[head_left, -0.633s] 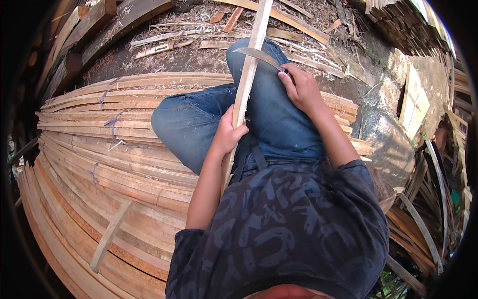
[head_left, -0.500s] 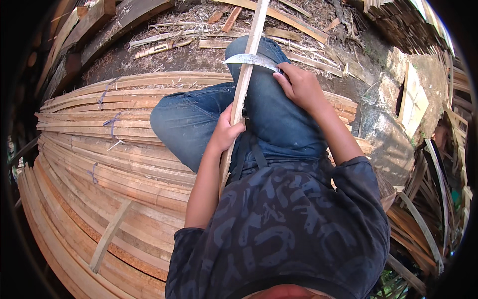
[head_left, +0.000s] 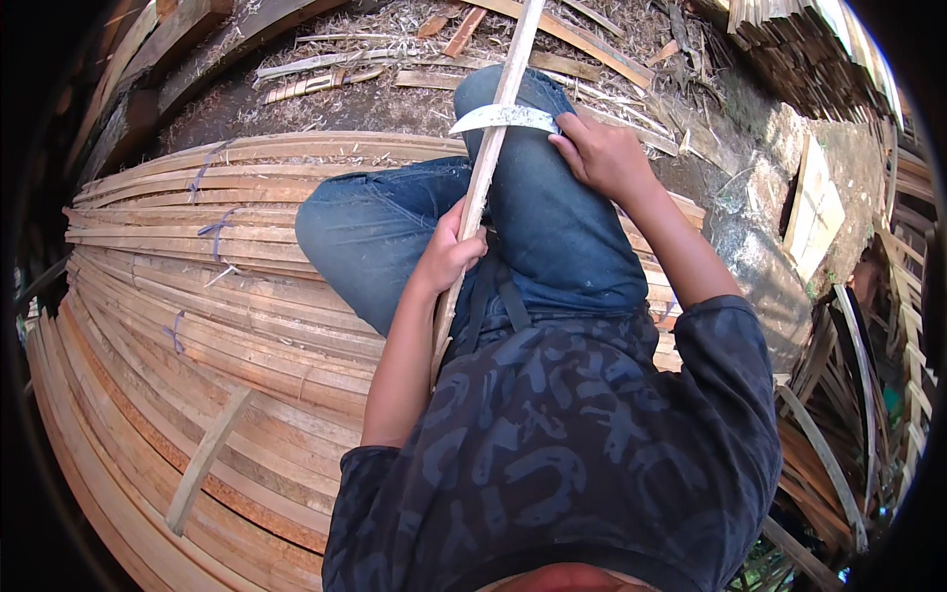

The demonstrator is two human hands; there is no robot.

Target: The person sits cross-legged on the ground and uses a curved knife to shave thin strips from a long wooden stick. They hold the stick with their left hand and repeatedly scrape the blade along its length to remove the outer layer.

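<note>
- Holds with left hand (head_left: 454, 255) a long wooden strip (head_left: 484, 170), thumb and fingers wrapped closely around the wood.
- Runs lengthwise over the blue jeans (head_left: 557, 222), from the lap to past the raised right knee (far end cut off by the upper border).
- Clasps with right hand (head_left: 607, 158) a curved knife (head_left: 534, 119) just right of the jeans' raised knee, with fingers closed on a handle mostly covered from view.
- Lies with the blade across the strip, above that knee of the jeans; cannot tell firm contact from a slight gap.
- Judged light for such length, fairly stiff, likely to flex at the unsupported end; rough rather than slippery, prone to splintering along the frayed edge.
- Best gripped over the lap of the jeans, well behind the blade.
- Note left of the jeans bundled strips (head_left: 286, 276) with purple ties (head_left: 216, 228), and beyond the jeans scattered shavings (head_left: 409, 113).
</note>
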